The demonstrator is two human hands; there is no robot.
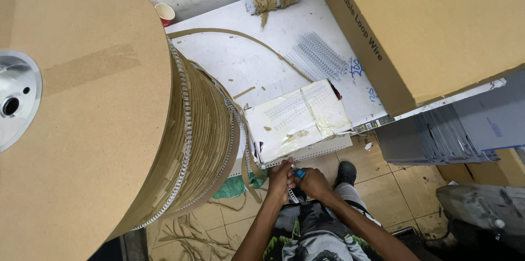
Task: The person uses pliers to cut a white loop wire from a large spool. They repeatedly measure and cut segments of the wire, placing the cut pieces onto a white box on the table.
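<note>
We're sitting low by the counter (229, 58) edge here, both hands working close together just under the taped-up white block (298, 121) that's hanging a bit over the counter's front. Our left hand (280, 180) is pinching down on the strip of double-loop binding wire (292, 194), fingers closed on it, and our right hand (313, 180) is wrapped tight around a small blue-handled tool (300, 173), probably a cutter, though we can't make out the blades. The wire strip is running from the huge cardboard spool (82, 113) on our left, past the block and down between our hands over our lap.

What we're worrying about: the fingers of the left hand are sitting right next to where the tool is biting, so a slip could nick a fingertip. The wire loops are springy too, so a cut end could be flicking back or dropping into the paper scraps (186, 228) on the floor, where it'd be hard to spot. The strip is also coming off the spool at an angle with its brown paper backing (240, 36) trailing loose across the counter, so a tug could be snagging or kinking loops. And that block is looking a bit tippy on the edge.
</note>
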